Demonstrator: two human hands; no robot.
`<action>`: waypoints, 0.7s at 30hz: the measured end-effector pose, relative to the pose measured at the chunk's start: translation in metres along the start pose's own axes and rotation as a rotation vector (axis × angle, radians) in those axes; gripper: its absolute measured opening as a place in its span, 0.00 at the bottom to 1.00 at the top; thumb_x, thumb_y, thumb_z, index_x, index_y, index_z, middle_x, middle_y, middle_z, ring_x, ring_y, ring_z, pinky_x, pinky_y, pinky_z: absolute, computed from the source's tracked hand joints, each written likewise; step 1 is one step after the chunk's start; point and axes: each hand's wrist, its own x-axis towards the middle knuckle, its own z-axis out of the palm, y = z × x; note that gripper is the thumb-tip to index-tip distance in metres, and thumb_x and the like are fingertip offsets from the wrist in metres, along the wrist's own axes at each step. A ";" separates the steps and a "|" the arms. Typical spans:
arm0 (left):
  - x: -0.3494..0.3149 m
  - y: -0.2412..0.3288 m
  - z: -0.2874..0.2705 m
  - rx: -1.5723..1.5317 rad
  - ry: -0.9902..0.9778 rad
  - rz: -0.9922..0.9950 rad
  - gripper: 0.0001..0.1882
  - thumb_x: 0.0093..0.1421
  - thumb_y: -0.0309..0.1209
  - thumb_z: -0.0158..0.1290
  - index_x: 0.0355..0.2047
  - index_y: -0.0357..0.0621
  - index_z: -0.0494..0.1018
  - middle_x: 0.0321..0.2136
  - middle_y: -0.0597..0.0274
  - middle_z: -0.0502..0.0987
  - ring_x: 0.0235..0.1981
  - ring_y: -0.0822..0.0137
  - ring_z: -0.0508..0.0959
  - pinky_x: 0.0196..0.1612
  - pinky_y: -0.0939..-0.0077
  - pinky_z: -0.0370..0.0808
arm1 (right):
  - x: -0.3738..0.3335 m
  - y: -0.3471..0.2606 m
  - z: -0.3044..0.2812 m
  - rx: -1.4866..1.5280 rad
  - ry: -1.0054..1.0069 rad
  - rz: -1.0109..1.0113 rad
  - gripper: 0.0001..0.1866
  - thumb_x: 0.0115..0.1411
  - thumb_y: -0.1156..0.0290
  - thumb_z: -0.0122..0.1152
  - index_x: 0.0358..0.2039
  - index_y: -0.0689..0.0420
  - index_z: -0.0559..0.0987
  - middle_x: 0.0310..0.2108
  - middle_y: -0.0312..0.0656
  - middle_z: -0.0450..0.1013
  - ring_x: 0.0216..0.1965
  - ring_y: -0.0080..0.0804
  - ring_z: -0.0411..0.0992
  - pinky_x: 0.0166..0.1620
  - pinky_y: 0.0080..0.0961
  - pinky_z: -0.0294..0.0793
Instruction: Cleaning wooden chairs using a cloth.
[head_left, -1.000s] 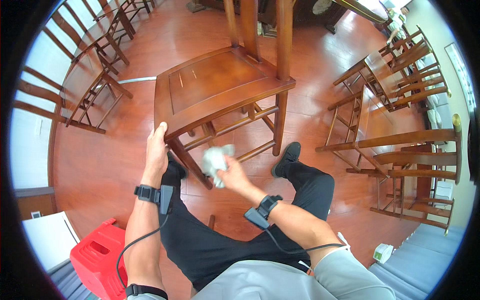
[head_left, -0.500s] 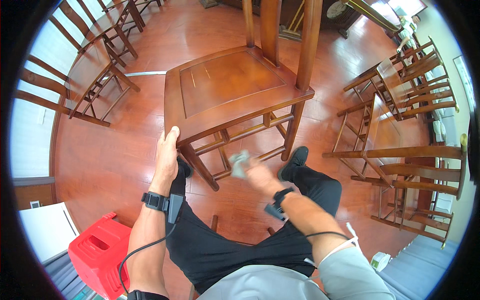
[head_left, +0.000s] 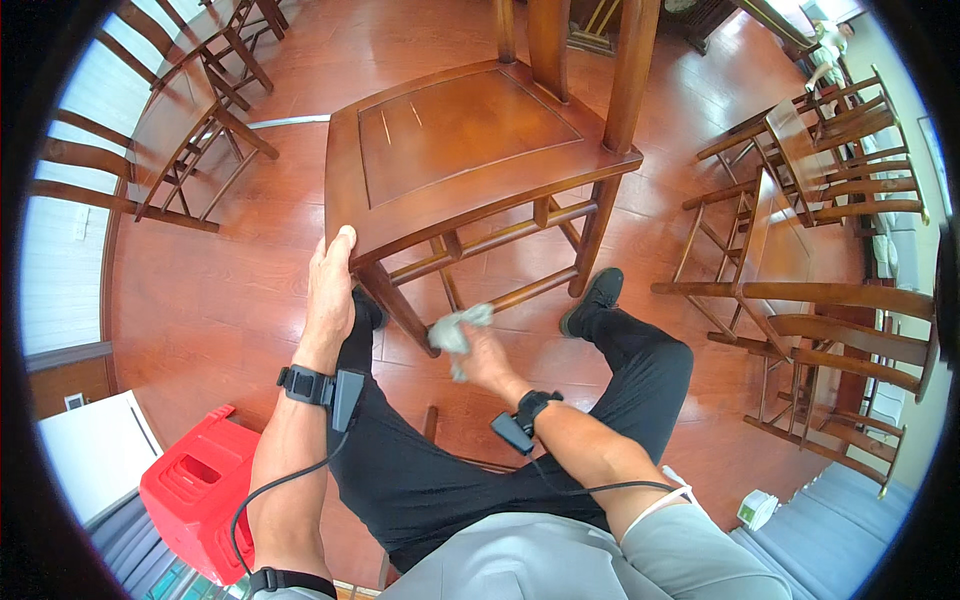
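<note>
A brown wooden chair [head_left: 460, 150] stands in front of me, its seat facing up and marked by two thin pale streaks. My left hand [head_left: 330, 290] grips the near left corner of the seat, the thumb lying on top. Bunched in my right hand [head_left: 486, 362] is a pale grey-green cloth [head_left: 456, 332], close to the foot of the near leg and the low stretcher. Whether the cloth presses on the wood I cannot tell. My fingers are partly hidden behind the cloth.
My shoes [head_left: 598, 296] flank the chair's near legs. A red plastic bin [head_left: 195, 500] stands at lower left. More wooden chairs line the left [head_left: 180, 130] and the right [head_left: 780, 240]. Another person [head_left: 828, 50] is at the far right.
My right hand has moved left with the cloth, toward the chair's near leg. My left hand keeps its grip on the seat corner. The chair sits slightly higher in view.
</note>
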 end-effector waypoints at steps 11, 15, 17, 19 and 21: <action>0.000 -0.006 -0.008 -0.055 0.033 -0.083 0.23 0.69 0.42 0.52 0.54 0.36 0.71 0.49 0.60 0.76 0.50 0.69 0.73 0.57 0.71 0.66 | -0.007 0.037 -0.048 1.333 0.322 0.758 0.18 0.60 0.83 0.55 0.51 0.60 0.76 0.44 0.42 0.79 0.42 0.37 0.80 0.43 0.35 0.83; -0.006 0.009 0.004 -0.096 -0.001 -0.115 0.22 0.69 0.42 0.50 0.55 0.39 0.71 0.50 0.61 0.75 0.51 0.68 0.72 0.58 0.67 0.66 | 0.020 0.109 -0.098 1.499 0.497 0.618 0.20 0.61 0.85 0.46 0.53 0.59 0.72 0.46 0.46 0.77 0.44 0.45 0.80 0.44 0.44 0.86; -0.008 0.007 -0.001 -0.070 0.040 -0.128 0.21 0.70 0.42 0.50 0.55 0.40 0.71 0.50 0.61 0.75 0.52 0.67 0.72 0.58 0.65 0.67 | 0.025 0.104 -0.112 1.528 0.507 0.657 0.22 0.59 0.85 0.46 0.53 0.60 0.72 0.45 0.46 0.76 0.43 0.46 0.80 0.45 0.45 0.86; -0.006 0.007 0.002 -0.060 0.056 -0.133 0.21 0.70 0.43 0.49 0.55 0.40 0.71 0.51 0.61 0.75 0.52 0.67 0.72 0.57 0.64 0.67 | 0.026 0.107 -0.110 1.529 0.515 0.680 0.21 0.58 0.85 0.46 0.53 0.59 0.71 0.45 0.46 0.76 0.43 0.47 0.80 0.44 0.46 0.86; -0.005 0.010 0.004 -0.080 0.059 -0.117 0.18 0.71 0.43 0.47 0.50 0.41 0.72 0.46 0.61 0.77 0.48 0.65 0.75 0.54 0.63 0.69 | 0.023 0.093 -0.088 1.609 0.477 0.660 0.18 0.60 0.83 0.48 0.51 0.57 0.71 0.45 0.45 0.76 0.42 0.46 0.80 0.42 0.46 0.86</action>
